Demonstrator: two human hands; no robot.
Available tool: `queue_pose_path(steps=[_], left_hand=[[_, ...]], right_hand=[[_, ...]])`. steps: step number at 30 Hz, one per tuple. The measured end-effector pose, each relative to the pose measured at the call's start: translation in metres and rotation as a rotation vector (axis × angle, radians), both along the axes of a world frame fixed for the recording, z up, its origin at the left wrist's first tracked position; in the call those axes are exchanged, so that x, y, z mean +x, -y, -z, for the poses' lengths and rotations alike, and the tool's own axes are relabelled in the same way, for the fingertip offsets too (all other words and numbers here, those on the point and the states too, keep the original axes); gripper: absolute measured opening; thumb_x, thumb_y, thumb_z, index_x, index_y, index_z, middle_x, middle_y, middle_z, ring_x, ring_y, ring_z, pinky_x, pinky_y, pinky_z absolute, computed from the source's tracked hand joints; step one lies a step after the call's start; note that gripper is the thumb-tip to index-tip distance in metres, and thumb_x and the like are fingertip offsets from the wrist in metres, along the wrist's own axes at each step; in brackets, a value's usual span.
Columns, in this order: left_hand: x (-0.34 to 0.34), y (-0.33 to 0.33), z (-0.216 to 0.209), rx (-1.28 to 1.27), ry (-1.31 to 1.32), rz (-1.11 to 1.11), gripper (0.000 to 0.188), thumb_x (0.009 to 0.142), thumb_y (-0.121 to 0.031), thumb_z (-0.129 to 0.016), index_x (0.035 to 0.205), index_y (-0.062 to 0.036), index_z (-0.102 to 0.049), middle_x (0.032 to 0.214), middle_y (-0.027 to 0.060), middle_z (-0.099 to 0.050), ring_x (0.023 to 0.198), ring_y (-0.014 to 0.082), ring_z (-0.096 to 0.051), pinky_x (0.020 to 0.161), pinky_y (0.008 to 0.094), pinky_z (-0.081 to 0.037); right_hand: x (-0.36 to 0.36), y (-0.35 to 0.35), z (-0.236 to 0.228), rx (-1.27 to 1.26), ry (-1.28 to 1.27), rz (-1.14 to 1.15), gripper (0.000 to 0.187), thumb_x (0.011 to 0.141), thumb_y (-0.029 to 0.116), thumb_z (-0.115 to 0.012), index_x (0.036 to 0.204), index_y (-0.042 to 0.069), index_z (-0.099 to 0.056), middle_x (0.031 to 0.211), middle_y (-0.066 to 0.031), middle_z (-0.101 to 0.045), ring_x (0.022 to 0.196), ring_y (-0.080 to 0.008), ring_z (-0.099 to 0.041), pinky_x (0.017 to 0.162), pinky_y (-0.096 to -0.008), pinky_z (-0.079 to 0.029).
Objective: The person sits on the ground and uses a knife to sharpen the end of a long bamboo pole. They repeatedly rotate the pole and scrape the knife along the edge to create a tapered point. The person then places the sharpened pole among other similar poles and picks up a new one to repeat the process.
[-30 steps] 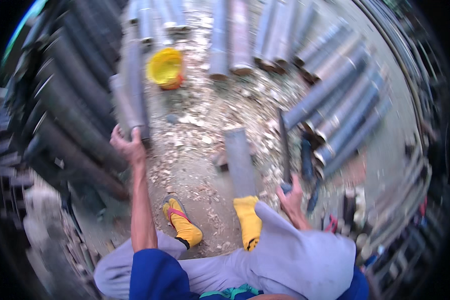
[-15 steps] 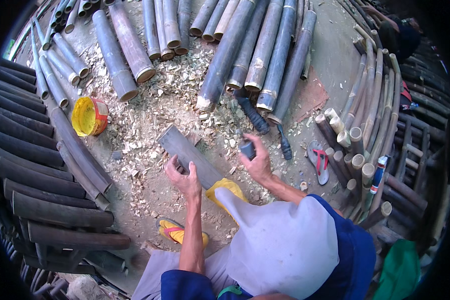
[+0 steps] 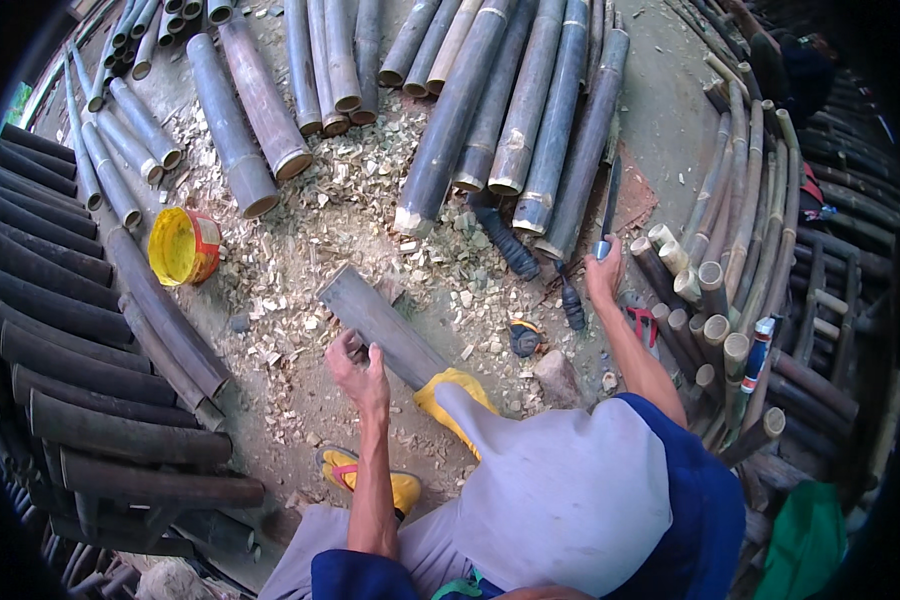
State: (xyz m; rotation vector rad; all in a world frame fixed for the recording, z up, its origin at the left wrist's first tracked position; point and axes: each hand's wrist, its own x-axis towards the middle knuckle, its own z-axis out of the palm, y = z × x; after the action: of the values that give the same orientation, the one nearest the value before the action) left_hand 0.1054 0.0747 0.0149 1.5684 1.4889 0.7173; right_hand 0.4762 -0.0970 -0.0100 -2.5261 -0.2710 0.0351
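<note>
My right hand is wrapped round the handle of a knife with a long dark blade, which points away from me beside the bamboo poles. My left hand is held with its fingers loosely bent and the thumb apart, nothing visible in it. Just beyond it a split length of dark bamboo slants across the ground, its near end against my yellow-covered foot. A rounded black and orange thing, like a tape measure, lies between the bamboo and my right forearm.
Thick bamboo poles lie ahead over scattered wood chips. A yellow-stained bucket stands left, near a row of dark bamboo pieces. Upright cut poles crowd the right. A dark wrapped object lies by the pole ends.
My right hand has swung right and away and now grips a knife. The dark object it held before appears to lie on the ground. My left hand has shifted slightly nearer.
</note>
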Motion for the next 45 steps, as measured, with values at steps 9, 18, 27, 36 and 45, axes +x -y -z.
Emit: queue_pose_path(steps=[9, 18, 27, 36, 45], left_hand=[[-0.001, 0.001, -0.002, 0.1, -0.069, 0.103, 0.041, 0.073, -0.001, -0.067, 0.113, -0.0026, -0.057, 0.101, 0.0104, -0.051, 0.088, 0.0218, -0.055, 0.073, 0.0321, -0.051], [-0.006, 0.002, 0.004, -0.041, -0.027, 0.067, 0.04, 0.076, 0.0, -0.066, 0.115, -0.0027, -0.056, 0.102, 0.0093, -0.051, 0.089, 0.0196, -0.055, 0.076, 0.0318, -0.052], [0.009, 0.011, 0.011, -0.059, 0.008, 0.052, 0.04, 0.076, 0.002, -0.064, 0.115, -0.002, -0.055, 0.101, 0.0088, -0.051, 0.086, 0.0182, -0.058, 0.072, 0.0303, -0.053], [0.004, -0.007, 0.0, 0.041, -0.08, 0.071, 0.042, 0.067, -0.005, -0.066, 0.107, -0.0045, -0.056, 0.095, 0.011, -0.05, 0.082, 0.0234, -0.052, 0.072, 0.0361, -0.046], [-0.004, 0.005, -0.005, 0.035, -0.008, 0.005, 0.043, 0.069, -0.007, -0.067, 0.11, -0.0043, -0.053, 0.101, 0.0149, -0.05, 0.097, 0.0318, -0.053, 0.086, 0.0391, -0.047]], right_hand=[[0.019, -0.01, 0.028, -0.203, -0.021, -0.065, 0.049, 0.079, 0.007, -0.064, 0.123, 0.008, -0.043, 0.119, -0.0301, -0.044, 0.103, -0.0455, -0.05, 0.085, -0.0516, -0.042], [0.008, 0.003, 0.047, -0.204, 0.065, -0.118, 0.052, 0.082, 0.01, -0.063, 0.128, 0.011, -0.039, 0.113, -0.0292, -0.044, 0.101, -0.0482, -0.05, 0.084, -0.053, -0.043], [0.023, 0.02, 0.051, -0.111, 0.119, -0.12, 0.049, 0.08, 0.009, -0.063, 0.125, 0.012, -0.045, 0.11, -0.0277, -0.045, 0.096, -0.0444, -0.052, 0.079, -0.0503, -0.044], [0.026, 0.035, 0.057, -0.152, -0.003, -0.154, 0.047, 0.08, 0.011, -0.064, 0.125, 0.004, -0.054, 0.115, -0.0199, -0.059, 0.107, -0.0354, -0.056, 0.095, -0.043, -0.042], [0.045, 0.062, 0.081, -0.25, 0.03, -0.314, 0.05, 0.088, 0.015, -0.055, 0.134, 0.011, -0.037, 0.118, -0.0284, -0.05, 0.105, -0.0466, -0.048, 0.089, -0.0528, -0.036]])
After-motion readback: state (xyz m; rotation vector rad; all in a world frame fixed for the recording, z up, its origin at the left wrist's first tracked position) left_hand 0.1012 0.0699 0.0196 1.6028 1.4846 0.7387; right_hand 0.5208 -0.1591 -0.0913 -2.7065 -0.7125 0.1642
